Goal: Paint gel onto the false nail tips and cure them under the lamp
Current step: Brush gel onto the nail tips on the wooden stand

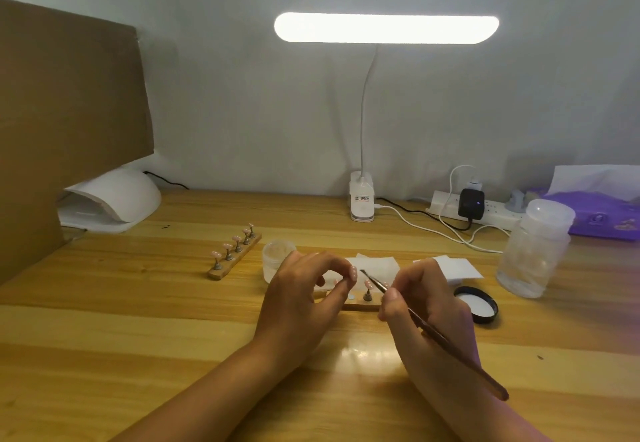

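Note:
My left hand (301,298) pinches a pink false nail tip (353,272) between thumb and fingers, above a wooden holder strip (362,306) at the table's middle. My right hand (426,306) grips a thin brown gel brush (436,334), whose bristle end points at that tip from the right. Another pink tip on a metal stand (367,291) sits on the strip just below the brush. A second wooden holder (233,254) with several pink tips stands to the left. The white curing lamp (110,201) sits at the back left.
A small clear jar (277,254) stands behind my left hand; its black lid (477,305) lies to the right. White wipes (450,268), a tall clear plastic jar (535,247), a power strip (485,211), a desk lamp base (362,196), a purple tissue pack (602,209) and a cardboard sheet (65,95) surround the table.

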The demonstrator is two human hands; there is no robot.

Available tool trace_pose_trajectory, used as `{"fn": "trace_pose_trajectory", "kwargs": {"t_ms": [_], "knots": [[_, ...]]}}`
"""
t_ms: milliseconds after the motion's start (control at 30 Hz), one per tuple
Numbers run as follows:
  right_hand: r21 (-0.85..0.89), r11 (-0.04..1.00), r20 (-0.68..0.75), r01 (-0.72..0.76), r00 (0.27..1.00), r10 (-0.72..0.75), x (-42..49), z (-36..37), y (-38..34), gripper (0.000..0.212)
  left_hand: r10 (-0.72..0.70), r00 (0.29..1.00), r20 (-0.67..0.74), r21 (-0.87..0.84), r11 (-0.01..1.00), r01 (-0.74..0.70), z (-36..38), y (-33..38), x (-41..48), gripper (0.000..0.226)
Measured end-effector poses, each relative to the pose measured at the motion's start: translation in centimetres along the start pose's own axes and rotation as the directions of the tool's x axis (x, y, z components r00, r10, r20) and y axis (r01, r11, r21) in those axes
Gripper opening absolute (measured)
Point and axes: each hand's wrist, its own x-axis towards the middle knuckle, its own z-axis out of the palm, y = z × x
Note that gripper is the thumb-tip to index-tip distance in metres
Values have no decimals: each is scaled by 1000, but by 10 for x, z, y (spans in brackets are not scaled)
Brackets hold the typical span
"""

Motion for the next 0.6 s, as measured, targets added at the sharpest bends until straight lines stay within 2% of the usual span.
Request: {"fn": "trace_pose_trajectory", "kwargs": {"t_ms": [133, 267, 500, 600], "knots": [[2, 999, -7, 39, 999, -39, 2, -1, -3, 19, -7, 1000, -15, -7, 1000, 7, 1, -2, 2, 17], [16, 996, -43, 82, 996, -81, 2, -1, -5, 36, 1, 999, -49, 45, 999, 1, 3, -2, 3, 12], [12, 1000, -73, 28, 997, -27, 5, -6, -3, 32, -63, 993, -99, -16, 998, 62, 7, -4, 7, 9], [-13, 999, -80, 40, 996, -41, 5, -6, -3, 30, -34, 996, -87, 8, 999, 35, 9, -1, 7, 8]]}}
